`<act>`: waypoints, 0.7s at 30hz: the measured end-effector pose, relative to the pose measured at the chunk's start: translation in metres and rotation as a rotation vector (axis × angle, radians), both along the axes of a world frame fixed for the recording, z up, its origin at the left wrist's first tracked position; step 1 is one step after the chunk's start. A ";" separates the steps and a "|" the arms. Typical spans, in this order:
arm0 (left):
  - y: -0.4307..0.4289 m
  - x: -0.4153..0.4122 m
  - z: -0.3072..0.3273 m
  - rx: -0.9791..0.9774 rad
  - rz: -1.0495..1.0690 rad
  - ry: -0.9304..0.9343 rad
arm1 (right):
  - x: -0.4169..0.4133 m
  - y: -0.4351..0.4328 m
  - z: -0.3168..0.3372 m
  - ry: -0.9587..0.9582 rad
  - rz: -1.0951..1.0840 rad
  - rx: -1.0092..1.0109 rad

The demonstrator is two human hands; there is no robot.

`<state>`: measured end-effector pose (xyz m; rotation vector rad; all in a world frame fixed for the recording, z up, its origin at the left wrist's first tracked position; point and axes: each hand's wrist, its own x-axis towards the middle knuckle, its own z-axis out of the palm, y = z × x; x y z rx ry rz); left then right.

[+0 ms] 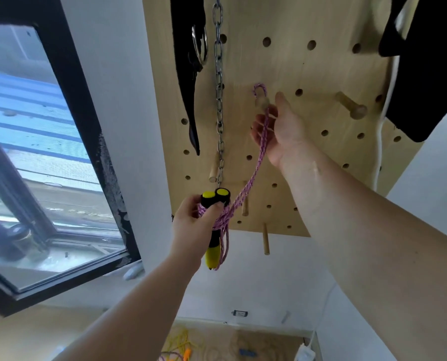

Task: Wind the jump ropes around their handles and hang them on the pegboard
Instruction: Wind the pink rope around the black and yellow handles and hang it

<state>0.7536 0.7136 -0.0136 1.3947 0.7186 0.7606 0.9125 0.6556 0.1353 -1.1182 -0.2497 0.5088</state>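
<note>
Before the pale wooden pegboard [308, 71], the left hand [191, 227] grips black-and-yellow handles [215, 198] wound in pink braided rope [253, 177]. The right hand [282, 134] holds its loop at a wooden peg [262, 101].

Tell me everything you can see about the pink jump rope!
The jump rope is a pink-purple braided cord with dark flecks and two black handles with yellow ends. The handles sit side by side, with cord wound round them and a few loops hanging down. The left hand grips this bundle. A doubled strand runs up to a wooden peg on the pegboard, and its loop hooks over the peg. The right hand holds the strand in its fingers just below.
</note>
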 end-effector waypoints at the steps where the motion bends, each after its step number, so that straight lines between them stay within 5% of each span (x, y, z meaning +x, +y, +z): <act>1: 0.000 -0.003 0.005 -0.002 0.004 -0.003 | -0.001 0.000 0.005 -0.006 0.005 -0.024; 9: 0.002 -0.011 0.045 0.041 0.010 -0.033 | -0.001 0.004 0.028 -0.130 -0.093 -0.198; 21: 0.011 -0.002 0.082 0.108 -0.075 0.122 | -0.005 -0.007 -0.006 -0.735 -0.297 -0.258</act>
